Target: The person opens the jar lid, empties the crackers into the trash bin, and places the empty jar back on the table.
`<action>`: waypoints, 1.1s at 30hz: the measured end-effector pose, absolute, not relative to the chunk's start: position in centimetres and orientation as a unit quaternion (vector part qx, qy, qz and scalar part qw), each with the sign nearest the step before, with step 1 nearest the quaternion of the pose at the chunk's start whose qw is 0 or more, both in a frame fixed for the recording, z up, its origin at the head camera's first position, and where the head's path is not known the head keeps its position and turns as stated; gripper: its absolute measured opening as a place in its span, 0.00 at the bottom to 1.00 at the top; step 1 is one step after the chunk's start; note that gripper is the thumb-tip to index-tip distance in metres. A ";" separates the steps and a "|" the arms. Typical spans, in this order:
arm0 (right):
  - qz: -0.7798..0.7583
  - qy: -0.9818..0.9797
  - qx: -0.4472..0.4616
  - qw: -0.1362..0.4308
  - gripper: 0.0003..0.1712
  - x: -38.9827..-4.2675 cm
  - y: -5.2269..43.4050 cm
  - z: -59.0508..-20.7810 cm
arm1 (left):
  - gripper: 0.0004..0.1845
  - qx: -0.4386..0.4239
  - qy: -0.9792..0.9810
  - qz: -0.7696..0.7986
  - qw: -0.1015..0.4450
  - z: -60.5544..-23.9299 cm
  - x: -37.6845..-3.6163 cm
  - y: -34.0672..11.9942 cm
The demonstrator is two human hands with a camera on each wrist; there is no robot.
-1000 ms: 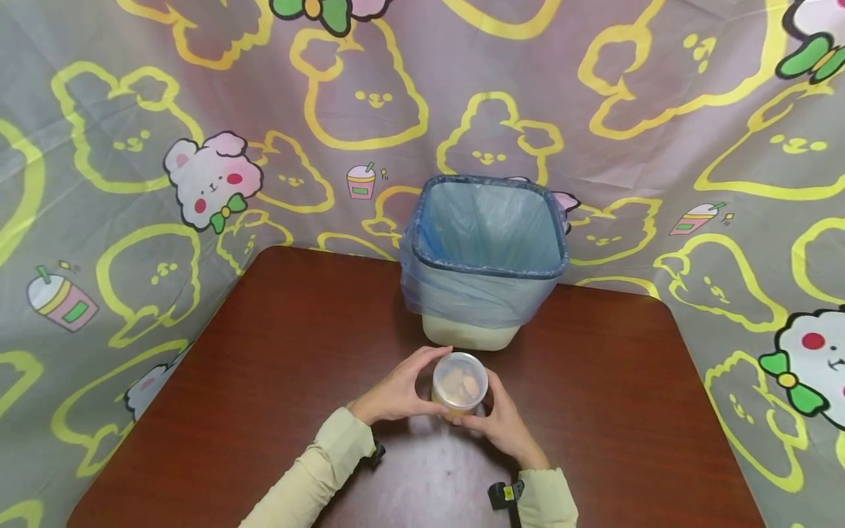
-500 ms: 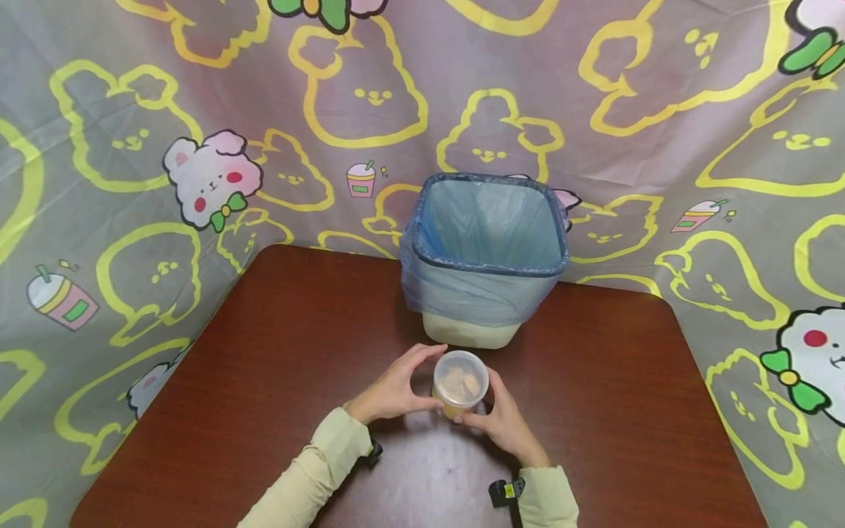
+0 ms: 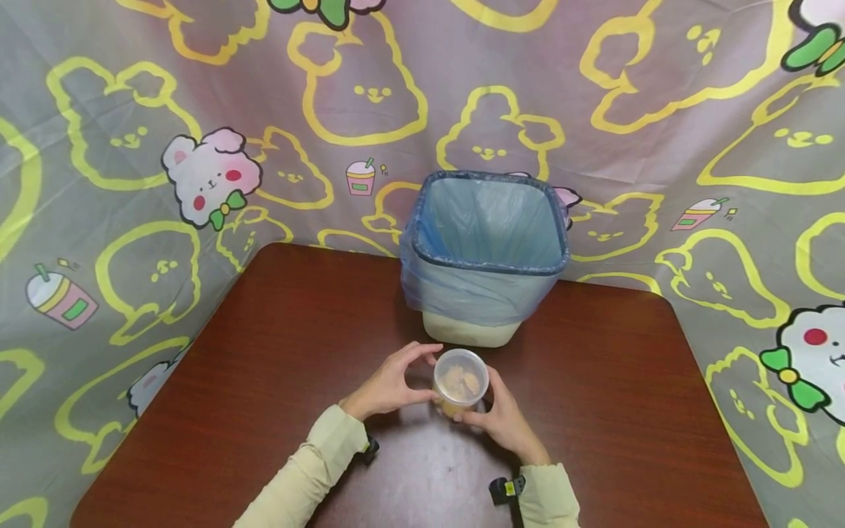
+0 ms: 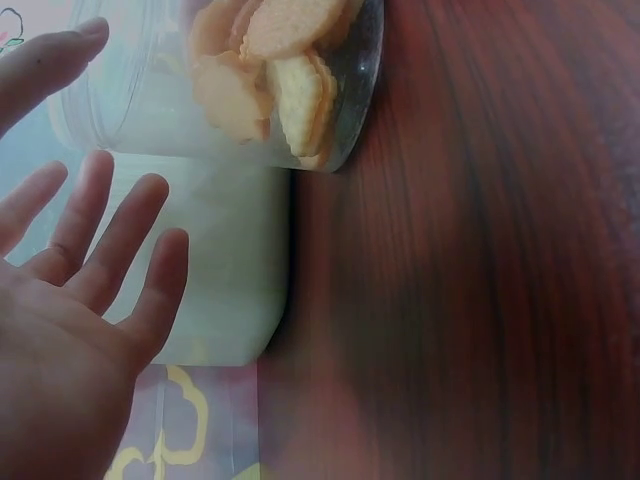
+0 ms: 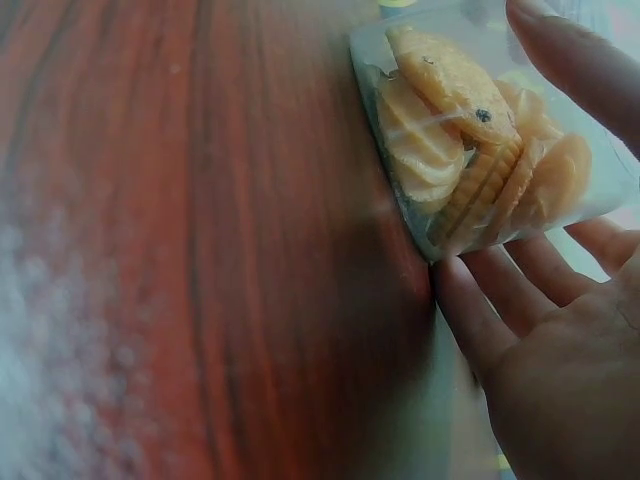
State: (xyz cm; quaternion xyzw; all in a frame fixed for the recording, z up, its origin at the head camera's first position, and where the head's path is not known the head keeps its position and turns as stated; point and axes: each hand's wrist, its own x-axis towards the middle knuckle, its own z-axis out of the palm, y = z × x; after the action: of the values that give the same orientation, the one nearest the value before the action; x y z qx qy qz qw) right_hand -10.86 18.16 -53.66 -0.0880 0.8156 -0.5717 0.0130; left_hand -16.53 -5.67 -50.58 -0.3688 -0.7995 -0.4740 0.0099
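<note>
A clear plastic jar (image 3: 461, 392) with a round translucent lid (image 3: 462, 357) stands upright on the table in front of the bin. Several biscuits (image 5: 450, 90) lie inside, some ridged, some like sandwiches. My right hand (image 3: 505, 425) holds the jar from the right, thumb at the near side and fingers round the far side. On the left, my left hand (image 3: 389, 387) has its fingers spread loosely, the thumb tip near the jar in the head view. The left wrist view shows that hand's fingers (image 4: 120, 240) apart from the jar wall.
A pale bin (image 3: 472, 335) lined with a blue plastic bag (image 3: 482, 293) stands just behind the jar. The dark red-brown table (image 3: 317, 315) reaches back to a patterned cloth (image 3: 251, 88) hung on several sides.
My left hand has drawn slightly left, its fingers coming away from the jar. The right hand and the jar stay almost where they were.
</note>
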 end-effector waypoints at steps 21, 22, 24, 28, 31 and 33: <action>-0.570 0.814 -0.102 0.030 0.53 -10.6 17.8 -51.9 | 0.48 -0.351 -0.805 -0.474 -0.061 -50.5 -16.9 -4.6; -0.572 0.813 -0.101 0.030 0.53 -10.7 17.9 -52.3 | 0.49 -0.349 -0.809 -0.468 -0.065 -50.5 -16.8 -4.5; -0.576 0.810 -0.106 0.026 0.53 -11.0 18.2 -53.5 | 0.50 -0.348 -0.816 -0.457 -0.070 -50.6 -16.8 -4.3; -0.577 0.809 -0.109 0.021 0.53 -11.1 18.4 -54.0 | 0.52 -0.346 -0.822 -0.444 -0.080 -50.8 -16.9 -3.9; -0.581 0.806 -0.111 0.019 0.52 -11.1 18.4 -54.1 | 0.54 -0.337 -0.826 -0.443 -0.091 -50.9 -16.8 -3.6; -0.585 0.803 -0.114 0.018 0.51 -11.2 18.4 -54.2 | 0.56 -0.331 -0.827 -0.444 -0.095 -50.9 -16.7 -3.4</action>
State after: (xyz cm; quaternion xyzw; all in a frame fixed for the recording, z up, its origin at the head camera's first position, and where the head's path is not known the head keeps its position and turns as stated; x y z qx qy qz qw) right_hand -11.15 18.35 -54.18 -0.1135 0.8030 -0.5848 0.0178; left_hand -16.70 -3.39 -50.91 -0.3312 -0.8268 -0.4444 -0.0954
